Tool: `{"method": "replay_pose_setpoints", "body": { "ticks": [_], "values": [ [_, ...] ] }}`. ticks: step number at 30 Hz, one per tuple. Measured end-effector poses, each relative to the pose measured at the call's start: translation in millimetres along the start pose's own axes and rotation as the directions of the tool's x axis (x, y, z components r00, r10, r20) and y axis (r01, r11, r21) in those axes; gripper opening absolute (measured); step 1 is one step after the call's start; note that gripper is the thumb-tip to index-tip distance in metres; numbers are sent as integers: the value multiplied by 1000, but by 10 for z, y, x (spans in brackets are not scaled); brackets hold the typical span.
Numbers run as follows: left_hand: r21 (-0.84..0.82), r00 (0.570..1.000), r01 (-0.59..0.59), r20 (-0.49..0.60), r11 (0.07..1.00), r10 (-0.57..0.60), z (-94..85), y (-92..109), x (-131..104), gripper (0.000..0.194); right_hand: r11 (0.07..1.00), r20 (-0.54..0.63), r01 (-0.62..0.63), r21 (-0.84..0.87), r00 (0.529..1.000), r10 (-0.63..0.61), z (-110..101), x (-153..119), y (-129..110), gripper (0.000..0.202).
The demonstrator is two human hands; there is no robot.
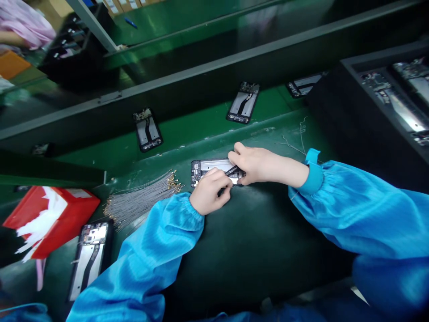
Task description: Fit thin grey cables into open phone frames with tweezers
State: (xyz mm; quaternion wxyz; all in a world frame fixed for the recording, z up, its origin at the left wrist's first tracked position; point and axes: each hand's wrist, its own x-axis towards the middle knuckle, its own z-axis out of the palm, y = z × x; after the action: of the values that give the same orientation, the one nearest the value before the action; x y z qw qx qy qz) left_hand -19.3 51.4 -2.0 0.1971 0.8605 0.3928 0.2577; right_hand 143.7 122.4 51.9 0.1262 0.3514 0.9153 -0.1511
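Note:
An opened phone frame lies sideways on the green table in front of me, its circuit parts at the left end. Over its lower middle, my left hand has its fingers pressed together; what they pinch, if anything, is too small to tell. Black tweezers are held in my right hand, above the right part of the frame, their tips pointing left towards my left fingers. To the left of the frame, a bundle of thin grey cables with gold-coloured ends rests on the table.
Other opened phones lie on the strip behind. A red box with torn white paper and another phone are at the left. A black bin of phone parts stands right. Loose wires lie near my right wrist.

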Motion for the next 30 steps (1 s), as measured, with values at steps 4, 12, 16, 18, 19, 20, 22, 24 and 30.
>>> {"method": "replay_pose_setpoints", "body": {
  "ticks": [4, 12, 16, 18, 19, 20, 22, 24, 30],
  "values": [
    [28, 995, 23, -95, 999, -20, -18, 21, -30, 11, 986, -234, 80, 146, 971, -44, 171, -120, 132, 29],
    [91, 977, 26, -215, 996, -6, -27, 45, -50, 11, 968, -370, 143, -208, 904, -213, 204, 108, 204, 39],
    [103, 975, 25, -224, 994, -2, -24, 36, -51, 12, 977, -539, -85, -195, 842, -34, -16, 584, 423, 33],
    [103, 974, 32, -225, 994, -8, -23, 31, -52, 12, 960, -580, -253, -119, 803, 140, -87, 753, 579, 32],
    [101, 974, 32, -225, 994, -9, -21, 29, -52, 12, 943, -570, -323, -82, 791, 222, -102, 807, 661, 33],
    [98, 975, 30, -223, 995, -7, -18, 28, -51, 12, 926, -546, -373, -55, 788, 285, -103, 843, 743, 35],
    [95, 976, 22, -217, 995, -1, -5, 30, -47, 13, 908, -493, -418, -38, 798, 346, -78, 868, 897, 41],
    [96, 977, 19, -214, 995, 2, 11, 36, -43, 13, 916, -464, -398, -53, 822, 330, -47, 858, 1033, 42],
    [154, 988, 82, -139, 985, -61, -132, 28, -30, 15, 949, -424, -302, -89, 874, 238, -108, 819, 1263, 34]
  ]
}}
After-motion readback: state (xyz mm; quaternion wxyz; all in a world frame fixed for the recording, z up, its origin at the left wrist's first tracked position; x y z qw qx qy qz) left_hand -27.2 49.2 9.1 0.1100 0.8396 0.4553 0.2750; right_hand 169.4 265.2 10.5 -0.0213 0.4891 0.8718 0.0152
